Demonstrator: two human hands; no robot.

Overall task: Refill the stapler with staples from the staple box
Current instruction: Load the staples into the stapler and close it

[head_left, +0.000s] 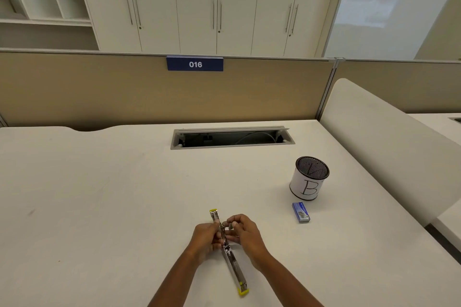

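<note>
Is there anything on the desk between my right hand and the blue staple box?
Nothing visible does. Bare white desk separates the right hand from the small blue staple box. The black mesh pen cup stands beyond the box, off that path.

Shiny metal stapler (233, 265); matt, smooth desk (112, 194).

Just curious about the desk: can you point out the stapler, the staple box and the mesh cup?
stapler (235, 268): head view, on its opened metal arm.
staple box (300, 212): head view, blue top face.
mesh cup (308, 185): head view, white label.
</note>
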